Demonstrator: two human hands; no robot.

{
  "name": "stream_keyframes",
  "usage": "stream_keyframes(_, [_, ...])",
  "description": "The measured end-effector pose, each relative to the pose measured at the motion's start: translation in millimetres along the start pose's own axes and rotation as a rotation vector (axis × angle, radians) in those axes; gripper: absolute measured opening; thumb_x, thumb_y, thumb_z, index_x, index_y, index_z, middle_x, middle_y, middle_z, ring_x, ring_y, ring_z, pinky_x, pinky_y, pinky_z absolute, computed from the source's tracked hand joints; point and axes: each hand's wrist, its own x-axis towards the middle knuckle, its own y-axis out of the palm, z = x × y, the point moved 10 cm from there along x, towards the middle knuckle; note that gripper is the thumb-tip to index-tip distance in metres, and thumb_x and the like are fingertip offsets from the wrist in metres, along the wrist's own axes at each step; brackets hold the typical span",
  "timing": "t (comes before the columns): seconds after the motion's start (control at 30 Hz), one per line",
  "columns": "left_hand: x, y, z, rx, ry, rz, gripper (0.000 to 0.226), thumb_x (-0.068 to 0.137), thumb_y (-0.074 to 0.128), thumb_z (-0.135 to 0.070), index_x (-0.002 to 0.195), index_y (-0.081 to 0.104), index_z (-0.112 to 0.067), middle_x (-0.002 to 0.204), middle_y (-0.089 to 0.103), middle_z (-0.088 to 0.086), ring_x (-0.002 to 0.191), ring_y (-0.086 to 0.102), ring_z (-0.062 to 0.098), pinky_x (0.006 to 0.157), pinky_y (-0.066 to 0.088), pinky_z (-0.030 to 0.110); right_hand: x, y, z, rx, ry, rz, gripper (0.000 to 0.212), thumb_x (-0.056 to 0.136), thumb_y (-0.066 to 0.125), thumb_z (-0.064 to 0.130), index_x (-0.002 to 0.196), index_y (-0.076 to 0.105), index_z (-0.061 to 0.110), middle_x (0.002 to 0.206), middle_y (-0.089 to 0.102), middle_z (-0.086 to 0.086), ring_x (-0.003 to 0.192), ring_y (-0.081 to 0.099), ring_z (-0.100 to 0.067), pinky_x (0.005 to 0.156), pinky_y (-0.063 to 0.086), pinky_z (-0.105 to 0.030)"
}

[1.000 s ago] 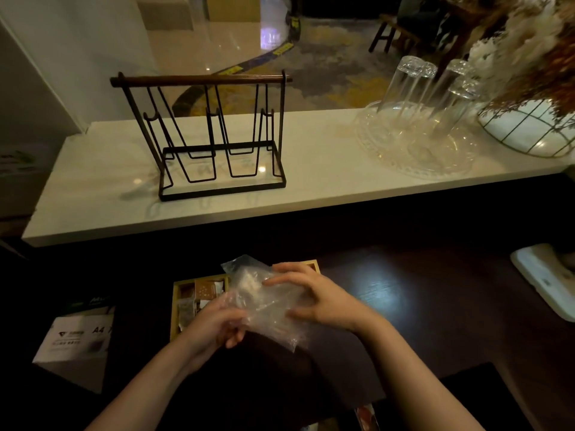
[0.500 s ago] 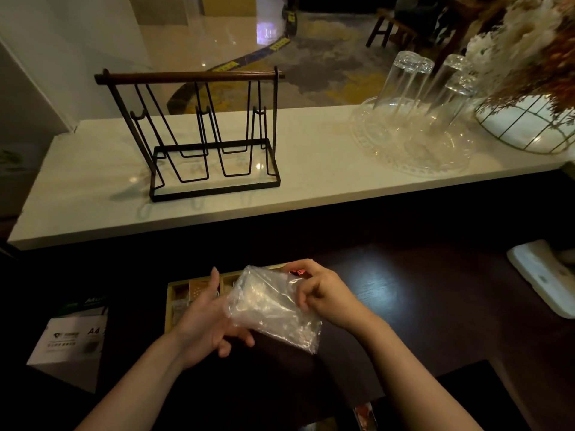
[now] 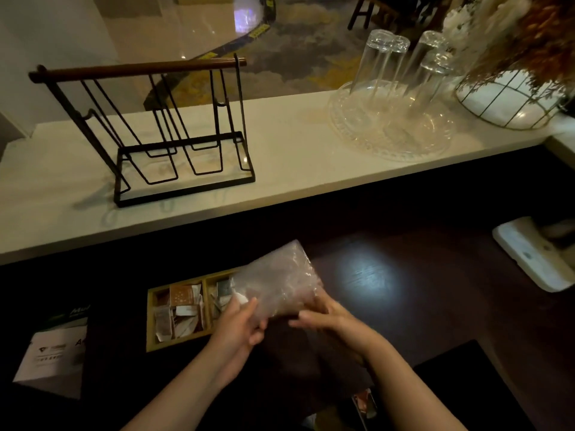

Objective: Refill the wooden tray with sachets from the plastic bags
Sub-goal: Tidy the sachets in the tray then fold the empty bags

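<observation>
A clear plastic bag (image 3: 277,279) is held up over the right part of the wooden tray (image 3: 151,318), tilted with its far end raised. My left hand (image 3: 238,326) grips the bag's near left corner. My right hand (image 3: 323,317) grips its near right side. The tray lies on the dark counter and has divided compartments with several sachets (image 3: 183,306), brown and white, in the left and middle ones. The bag hides the tray's right end. What is inside the bag I cannot make out.
Behind the dark counter runs a white marble ledge (image 3: 295,157) with a black wire rack (image 3: 155,132), a glass tray of upturned glasses (image 3: 395,98) and a wire basket of dried flowers (image 3: 513,91). A white paper package (image 3: 53,353) lies at left, a white device (image 3: 529,253) at right.
The bag has swung from hanging down towards me to pointing up and away over the tray. Both hands shifted right and nearer. More of the tray's left compartments shows.
</observation>
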Motion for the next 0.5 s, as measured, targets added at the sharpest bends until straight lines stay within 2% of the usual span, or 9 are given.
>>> stream_keyframes(0.07, [1, 17, 12, 0.046, 0.023, -0.005, 0.014, 0.099, 0.043, -0.020, 0.111, 0.049, -0.023, 0.085, 0.059, 0.006, 0.053, 0.049, 0.008, 0.037, 0.031, 0.015, -3, 6, -25, -0.037, 0.036, -0.018, 0.065, 0.076, 0.073, 0.023, 0.132, 0.043, 0.009, 0.121, 0.064, -0.005, 0.120, 0.057, -0.024, 0.107, 0.041, -0.041])
stream_keyframes(0.1, [2, 27, 19, 0.109, 0.028, 0.004, 0.016, 0.099, 0.042, -0.024, 0.114, 0.048, -0.026, 0.090, 0.063, 0.005, 0.058, 0.055, 0.009, 0.041, 0.036, 0.016, -4, 4, -34, 0.001, 0.037, -0.082, 0.064, 0.074, 0.077, 0.028, 0.127, 0.048, 0.006, 0.115, 0.067, -0.007, 0.113, 0.060, -0.026, 0.103, 0.044, -0.041])
stream_keyframes(0.17, [-1, 47, 29, 0.253, 0.048, 0.033, 0.026, 0.099, 0.042, -0.028, 0.125, 0.042, -0.031, 0.094, 0.066, 0.004, 0.067, 0.060, 0.009, 0.050, 0.041, 0.019, -8, -6, -44, 0.158, -0.001, -0.272, 0.055, 0.074, 0.076, 0.028, 0.117, 0.056, 0.000, 0.095, 0.067, -0.013, 0.085, 0.064, -0.028, 0.077, 0.054, -0.037])
stream_keyframes(0.23, [-2, 63, 36, 0.381, 0.113, 0.057, 0.033, 0.099, 0.044, -0.021, 0.130, 0.036, -0.026, 0.079, 0.060, 0.002, 0.054, 0.052, 0.001, 0.046, 0.037, 0.015, -15, -20, -52, 0.334, -0.026, -0.465, 0.044, 0.074, 0.073, 0.021, 0.109, 0.059, -0.002, 0.082, 0.059, -0.018, 0.062, 0.055, -0.022, 0.050, 0.047, -0.029])
stream_keyframes(0.3, [-1, 74, 47, 0.495, 0.150, 0.094, 0.035, 0.096, 0.049, -0.016, 0.130, 0.038, -0.020, 0.074, 0.057, -0.004, 0.050, 0.051, -0.001, 0.044, 0.038, 0.012, -27, -35, -63, 0.448, -0.048, -0.596, 0.031, 0.074, 0.071, 0.012, 0.099, 0.061, -0.004, 0.075, 0.055, -0.020, 0.054, 0.049, -0.022, 0.041, 0.041, -0.025])
stream_keyframes(0.37, [4, 78, 62, 0.581, 0.132, 0.147, 0.037, 0.092, 0.057, -0.018, 0.126, 0.044, -0.025, 0.078, 0.064, -0.001, 0.055, 0.056, 0.005, 0.049, 0.043, 0.018, -39, -51, -70, 0.504, -0.070, -0.659, 0.023, 0.075, 0.067, 0.008, 0.094, 0.063, -0.004, 0.076, 0.064, -0.022, 0.058, 0.058, -0.028, 0.046, 0.047, -0.028])
stream_keyframes(0.4, [7, 82, 67, 0.633, 0.129, 0.187, 0.035, 0.090, 0.060, -0.019, 0.121, 0.048, -0.030, 0.083, 0.068, 0.002, 0.060, 0.060, 0.010, 0.054, 0.046, 0.023, -46, -60, -76, 0.530, -0.073, -0.693, 0.022, 0.077, 0.066, 0.005, 0.097, 0.065, -0.003, 0.085, 0.070, -0.023, 0.068, 0.065, -0.031, 0.058, 0.052, -0.035])
stream_keyframes(0.47, [14, 97, 78, 0.784, 0.147, 0.266, 0.025, 0.087, 0.064, -0.020, 0.105, 0.053, -0.032, 0.090, 0.069, 0.001, 0.070, 0.065, 0.013, 0.062, 0.049, 0.027, -63, -84, -89, 0.596, -0.083, -0.771, 0.022, 0.084, 0.061, 0.001, 0.105, 0.066, 0.000, 0.099, 0.071, -0.024, 0.086, 0.068, -0.034, 0.082, 0.051, -0.048])
stream_keyframes(0.5, [17, 103, 82, 0.862, 0.173, 0.293, 0.020, 0.086, 0.065, -0.021, 0.099, 0.053, -0.030, 0.088, 0.068, -0.001, 0.072, 0.065, 0.010, 0.065, 0.050, 0.027, -72, -97, -97, 0.621, -0.077, -0.807, 0.022, 0.085, 0.061, 0.002, 0.106, 0.065, 0.000, 0.101, 0.071, -0.023, 0.088, 0.068, -0.033, 0.084, 0.052, -0.048])
